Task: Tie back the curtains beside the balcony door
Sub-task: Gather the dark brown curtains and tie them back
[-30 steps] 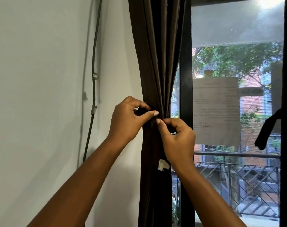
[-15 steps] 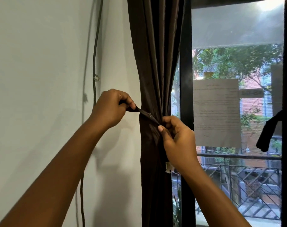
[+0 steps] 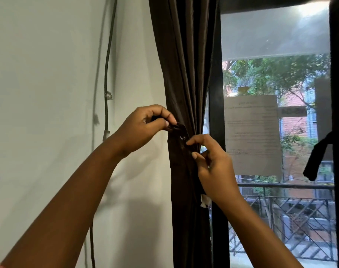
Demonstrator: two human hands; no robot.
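2 bare forearms [image 3: 72,200], no sleeves visible.

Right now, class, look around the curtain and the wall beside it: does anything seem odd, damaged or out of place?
Two things. A small white tag or scrap sticks out from the dark curtain edge just below the right hand. On the wall, the cable hangs loosely rather than straight, held by small clips. No tear in the fabric can be seen.
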